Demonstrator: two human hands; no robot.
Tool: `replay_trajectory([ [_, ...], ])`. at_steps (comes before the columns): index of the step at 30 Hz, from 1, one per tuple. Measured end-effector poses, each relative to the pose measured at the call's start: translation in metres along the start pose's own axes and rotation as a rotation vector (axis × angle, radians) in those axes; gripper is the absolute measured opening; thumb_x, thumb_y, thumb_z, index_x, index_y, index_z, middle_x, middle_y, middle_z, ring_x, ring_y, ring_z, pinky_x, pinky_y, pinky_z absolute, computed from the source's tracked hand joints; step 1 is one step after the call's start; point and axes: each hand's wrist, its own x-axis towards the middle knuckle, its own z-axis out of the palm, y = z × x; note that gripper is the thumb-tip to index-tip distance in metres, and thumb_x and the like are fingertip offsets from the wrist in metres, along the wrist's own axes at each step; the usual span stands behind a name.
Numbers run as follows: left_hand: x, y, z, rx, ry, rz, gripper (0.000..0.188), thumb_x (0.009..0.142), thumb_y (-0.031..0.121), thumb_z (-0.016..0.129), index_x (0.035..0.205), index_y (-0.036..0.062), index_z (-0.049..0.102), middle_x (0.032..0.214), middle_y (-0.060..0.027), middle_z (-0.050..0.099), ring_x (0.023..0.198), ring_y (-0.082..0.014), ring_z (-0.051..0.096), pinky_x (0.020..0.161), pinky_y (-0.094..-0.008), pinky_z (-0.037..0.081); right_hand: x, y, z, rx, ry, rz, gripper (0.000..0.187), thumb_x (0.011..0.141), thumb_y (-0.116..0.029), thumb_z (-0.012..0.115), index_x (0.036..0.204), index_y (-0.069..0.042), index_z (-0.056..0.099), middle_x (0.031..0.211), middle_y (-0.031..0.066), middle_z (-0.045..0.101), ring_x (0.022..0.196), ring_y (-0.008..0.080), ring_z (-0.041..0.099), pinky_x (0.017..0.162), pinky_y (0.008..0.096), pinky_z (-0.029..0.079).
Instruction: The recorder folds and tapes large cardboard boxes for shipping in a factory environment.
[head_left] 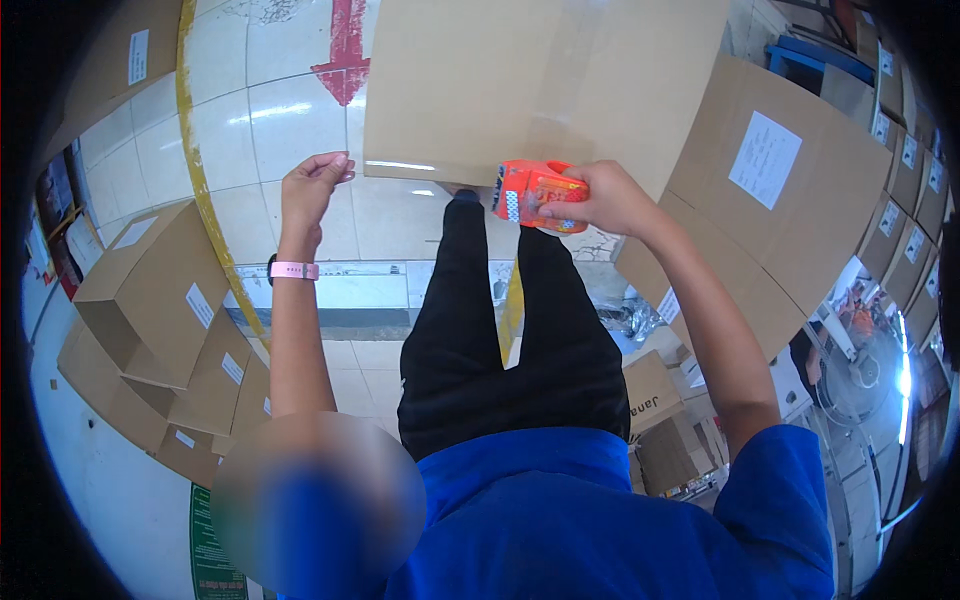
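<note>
Right hand [612,200] gripping orange tape dispenser [535,193], left hand [312,190] (fingertips together) well apart

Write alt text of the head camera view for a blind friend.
A person's right hand holds what looks like an orange tape dispenser at the near edge of a large cardboard box. The left hand, a pink band at its wrist, is left of the box, fingers curled. More boxes stand on both sides; a red arrow marks the tiled floor.

a red arrow [346,65] is marked on the floor [220,120], lettering [641,407] on a small carton [648,385] and tape dispenser [538,182], white labels [765,160] on other cartons [820,215].
</note>
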Motion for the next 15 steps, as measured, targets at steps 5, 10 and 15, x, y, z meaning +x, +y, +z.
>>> replay_trajectory([
  [5, 0.001, 0.005, -0.005, 0.015, -0.026, -0.026, 0.027, 0.105, 0.017, 0.076, 0.121, -0.0050, 0.076, 0.107, -0.0141, 0.082, 0.095, -0.0197, 0.077, 0.091, -0.0288, 0.060, 0.029, -0.009, -0.031, -0.015, -0.512, 0.145, 0.059, 0.096, -0.051, 0.083, 0.124, 0.000, 0.076, 0.112, 0.0152, 0.080, 0.102, 0.0233, 0.075, 0.093, 0.0395, 0.058],
  [10, 0.004, 0.009, -0.005, 0.067, -0.047, -0.016, 0.028, 0.105, 0.019, 0.076, 0.123, -0.0029, 0.076, 0.108, -0.0123, 0.082, 0.096, -0.0170, 0.077, 0.087, -0.0255, 0.057, 0.040, 0.002, -0.040, 0.087, -0.617, 0.079, 0.057, 0.097, -0.051, 0.081, 0.125, -0.001, 0.075, 0.113, 0.0122, 0.080, 0.105, 0.0215, 0.073, 0.094, 0.0377, 0.057],
  [15, -0.004, 0.003, -0.011, 0.028, -0.039, -0.051, 0.027, 0.105, 0.016, 0.076, 0.122, -0.0053, 0.076, 0.107, -0.0141, 0.081, 0.096, -0.0194, 0.078, 0.092, -0.0279, 0.061, 0.033, -0.005, -0.032, 0.075, -0.562, 0.105, 0.058, 0.095, -0.050, 0.084, 0.125, -0.001, 0.075, 0.112, 0.0114, 0.079, 0.107, 0.0216, 0.073, 0.093, 0.0378, 0.057],
])
